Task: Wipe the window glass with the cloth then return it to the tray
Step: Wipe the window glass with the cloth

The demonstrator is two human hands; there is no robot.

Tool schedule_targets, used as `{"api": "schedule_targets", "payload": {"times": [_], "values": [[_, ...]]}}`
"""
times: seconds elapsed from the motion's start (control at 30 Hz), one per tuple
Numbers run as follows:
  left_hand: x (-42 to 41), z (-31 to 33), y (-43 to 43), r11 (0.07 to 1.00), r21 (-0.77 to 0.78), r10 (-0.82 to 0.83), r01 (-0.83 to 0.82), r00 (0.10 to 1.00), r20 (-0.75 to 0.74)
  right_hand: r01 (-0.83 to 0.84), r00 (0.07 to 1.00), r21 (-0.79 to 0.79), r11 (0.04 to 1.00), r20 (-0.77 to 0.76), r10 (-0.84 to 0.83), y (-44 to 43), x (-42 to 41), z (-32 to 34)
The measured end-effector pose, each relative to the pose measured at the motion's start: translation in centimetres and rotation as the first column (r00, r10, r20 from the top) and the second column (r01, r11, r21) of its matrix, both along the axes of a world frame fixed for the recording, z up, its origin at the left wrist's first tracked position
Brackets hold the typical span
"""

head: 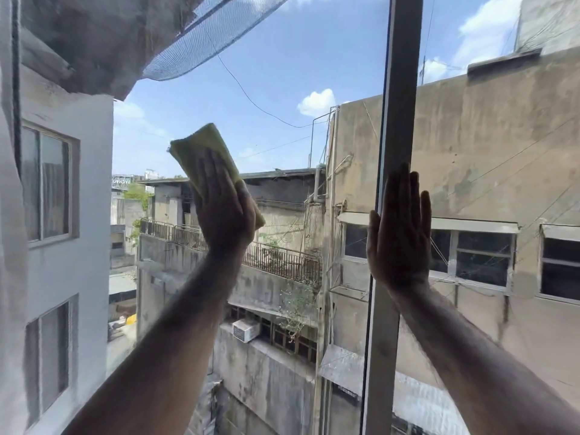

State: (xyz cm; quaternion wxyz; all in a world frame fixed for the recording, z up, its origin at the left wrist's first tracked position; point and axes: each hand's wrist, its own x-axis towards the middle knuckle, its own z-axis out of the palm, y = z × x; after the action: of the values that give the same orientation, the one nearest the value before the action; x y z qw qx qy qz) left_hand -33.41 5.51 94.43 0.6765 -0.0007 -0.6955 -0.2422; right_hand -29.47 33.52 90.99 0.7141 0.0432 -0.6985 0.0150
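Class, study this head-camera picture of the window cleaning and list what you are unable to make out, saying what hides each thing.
1. The tray: nowhere in the head view, so where the cloth goes back is unknown.
2. The cloth's lower part: covered by the left hand.
3. Smears on the glass: too faint to judge.
4. The window frame behind the right hand: hidden by the palm.
5. The distant sign: too small to read.

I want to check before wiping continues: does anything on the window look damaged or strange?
Nothing stands out. The left hand presses the yellow cloth flat on the glass; the right hand rests open on the frame.
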Motion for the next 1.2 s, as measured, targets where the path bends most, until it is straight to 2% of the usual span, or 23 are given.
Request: {"api": "schedule_targets", "payload": {"times": [0.03, 0.07, 0.1, 0.13, 0.17, 0.2, 0.23, 0.27, 0.33, 0.37, 0.4, 0.47, 0.5, 0.57, 0.63, 0.7, 0.73, 0.8, 0.87, 0.97, 1.07, 1.13, 1.2], "values": [[0.0, -0.8, 1.0, 0.996, -0.085, -0.014, 0.012, 1.0, -0.027, -0.001, 1.0, -0.001, 1.0, 0.003, 0.001, 0.0, 0.1, 0.0], [-0.1, -2.5, 2.1, 0.957, -0.287, -0.047, 0.03, 0.998, -0.05, -0.002, 1.0, -0.003, 1.0, 0.007, 0.002, -0.1, 0.2, 0.0], [-0.3, -4.7, 2.9, 0.829, -0.557, -0.086, 0.045, 0.995, -0.048, 0.0, 1.0, -0.004, 1.0, 0.011, 0.0, -0.1, 0.3, 0.0], [-0.2, -6.8, 2.8, 0.624, -0.78, -0.088, 0.041, 0.996, -0.018, 0.003, 1.0, -0.005, 1.0, 0.017, -0.003, -0.2, 0.5, 0.0], [-0.4, -8.2, 1.8, 0.426, -0.905, -0.058, 0.02, 0.998, -0.005, 0.004, 1.0, -0.008, 1.0, 0.024, -0.004, -0.3, 0.6, 0.0], [-0.6, -8.7, 0.1, 0.328, -0.945, -0.031, -0.013, 0.999, -0.025, 0.002, 1.0, -0.011, 1.0, 0.029, -0.002, -0.3, 0.7, 0.0], [-0.7, -8.6, -1.5, 0.377, -0.925, -0.029, -0.037, 0.998, -0.052, 0.003, 0.999, -0.012, 1.0, 0.032, -0.002, -0.3, 0.7, 0.1], [-0.7, -8.4, -2.9, 0.537, -0.843, -0.038, -0.027, 0.998, -0.056, 0.004, 0.999, -0.015, 1.0, 0.035, -0.004, -0.4, 0.8, 0.1], [-0.5, -7.3, -4.2, 0.904, -0.426, -0.047, 0.042, 0.999, -0.002, 0.005, 0.999, -0.021, 1.0, 0.032, -0.005, -0.5, 0.7, 0.1], [-0.2, -6.4, -3.9, 0.98, -0.186, -0.06, 0.063, 0.998, 0.026, 0.007, 1.0, -0.022, 1.0, 0.029, -0.006, -0.5, 0.7, 0.1], [0.1, -5.4, -2.8, 0.996, -0.001, -0.085, 0.086, 0.996, 0.031, 0.008, 0.999, -0.023, 1.0, 0.031, -0.007, -0.5, 0.7, 0.1], [0.7, -3.4, 0.8, 0.976, 0.172, -0.132, 0.13, 0.991, 0.0, 0.009, 0.999, -0.021, 1.0, 0.039, -0.008, -0.5, 0.8, 0.1], [1.0, -2.9, 2.8, 0.98, 0.136, -0.147, 0.146, 0.989, -0.009, 0.011, 0.999, -0.024, 1.0, 0.044, -0.01, -0.5, 0.9, 0.1], [1.3, -4.2, 6.6, 0.971, -0.187, -0.159, 0.149, 0.986, -0.041, 0.003, 0.999, -0.03, 1.0, 0.055, -0.001, -0.4, 1.0, 0.1], [1.5, -7.8, 9.7, 0.79, -0.6, -0.181, 0.127, 0.983, -0.03, -0.001, 0.999, -0.034, 0.999, 0.052, 0.003, -0.5, 1.1, 0.1], [1.3, -11.1, 9.8, 0.583, -0.799, -0.196, 0.146, 0.98, 0.037, -0.001, 0.999, -0.03, 1.0, 0.049, 0.003, -0.5, 1.2, 0.2], [1.1, -12.3, 8.8, 0.526, -0.835, -0.202, 0.162, 0.977, 0.063, 0.001, 0.999, -0.029, 1.0, 0.048, 0.0, -0.6, 1.1, 0.1], [0.8, -13.6, 5.4, 0.498, -0.852, -0.186, 0.162, 0.98, 0.078, 0.006, 0.999, -0.031, 1.0, 0.046, -0.004, -0.5, 1.2, 0.1], [0.7, -13.8, 1.4, 0.617, -0.779, -0.135, 0.111, 0.99, 0.034, -0.001, 0.999, -0.027, 1.0, 0.047, 0.003, -0.6, 1.2, 0.1], [0.3, -9.8, -3.1, 0.917, -0.391, -0.072, 0.082, 0.997, 0.04, -0.001, 0.999, -0.029, 1.0, 0.046, 0.002, -0.5, 1.1, 0.3], [0.4, -3.1, -2.9, 0.995, -0.037, -0.092, 0.094, 0.995, 0.045, -0.002, 0.999, -0.033, 0.999, 0.035, 0.003, -0.5, 0.9, 0.1], [0.8, -0.3, 0.5, 0.992, -0.104, -0.074, 0.074, 0.997, 0.002, -0.011, 1.0, -0.029, 1.0, 0.027, 0.012, -0.5, 0.9, 0.2], [1.2, -0.1, 5.0, 0.925, -0.372, -0.108, 0.082, 0.993, -0.05, -0.023, 0.999, -0.023, 0.999, 0.022, 0.023, -0.4, 0.9, 0.2]]}}
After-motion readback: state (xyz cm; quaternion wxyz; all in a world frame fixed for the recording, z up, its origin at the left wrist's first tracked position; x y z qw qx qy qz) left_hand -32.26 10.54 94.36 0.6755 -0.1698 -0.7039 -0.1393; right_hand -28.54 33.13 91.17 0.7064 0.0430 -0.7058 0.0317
